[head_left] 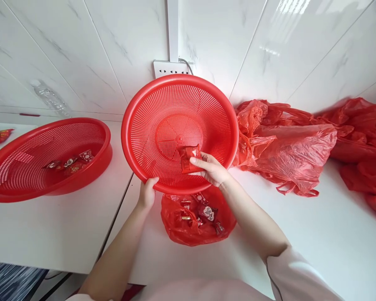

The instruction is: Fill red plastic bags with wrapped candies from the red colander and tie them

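Note:
With its thumb over the near rim, my left hand [148, 192] grips a red plastic strainer basket [179, 94], which is tilted up toward me. My right hand [211, 168] holds a red wrapped packet [189, 158] inside that basket, near its lower wall. No other packet shows in the basket. Just below the rim, an open red plastic bag [188, 237] sits on the table with several wrapped sweets [208, 213] in it. Part of the bag is hidden behind the basket.
At left another red strainer basket [105, 144] holds several wrapped packets [70, 162]. A clear plastic bottle [52, 98] lies behind it. Filled red plastic bags [296, 152] lie at right on the white table [288, 221]. A power strip [163, 69] is on the tiled wall.

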`<state>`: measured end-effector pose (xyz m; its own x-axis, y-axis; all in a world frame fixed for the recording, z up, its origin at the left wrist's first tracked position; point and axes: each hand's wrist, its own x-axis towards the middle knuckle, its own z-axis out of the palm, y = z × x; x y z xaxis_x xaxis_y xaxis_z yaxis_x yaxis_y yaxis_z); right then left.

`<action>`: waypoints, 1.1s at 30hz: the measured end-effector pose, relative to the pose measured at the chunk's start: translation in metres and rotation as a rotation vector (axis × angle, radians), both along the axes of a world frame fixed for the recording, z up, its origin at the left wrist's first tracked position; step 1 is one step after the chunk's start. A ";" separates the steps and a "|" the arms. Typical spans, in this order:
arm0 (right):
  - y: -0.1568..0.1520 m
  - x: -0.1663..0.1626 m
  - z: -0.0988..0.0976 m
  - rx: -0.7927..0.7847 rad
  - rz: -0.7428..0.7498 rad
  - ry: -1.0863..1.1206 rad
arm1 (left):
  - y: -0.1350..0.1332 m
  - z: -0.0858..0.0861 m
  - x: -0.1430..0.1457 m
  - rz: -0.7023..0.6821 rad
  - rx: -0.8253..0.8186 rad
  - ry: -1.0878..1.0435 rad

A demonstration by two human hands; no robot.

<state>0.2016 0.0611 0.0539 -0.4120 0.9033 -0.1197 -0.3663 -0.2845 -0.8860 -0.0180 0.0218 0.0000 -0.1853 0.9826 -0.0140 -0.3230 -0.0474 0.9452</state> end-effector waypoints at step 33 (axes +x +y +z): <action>-0.017 0.043 0.042 0.558 0.215 -0.640 | 0.012 0.003 -0.014 0.182 -0.027 -0.026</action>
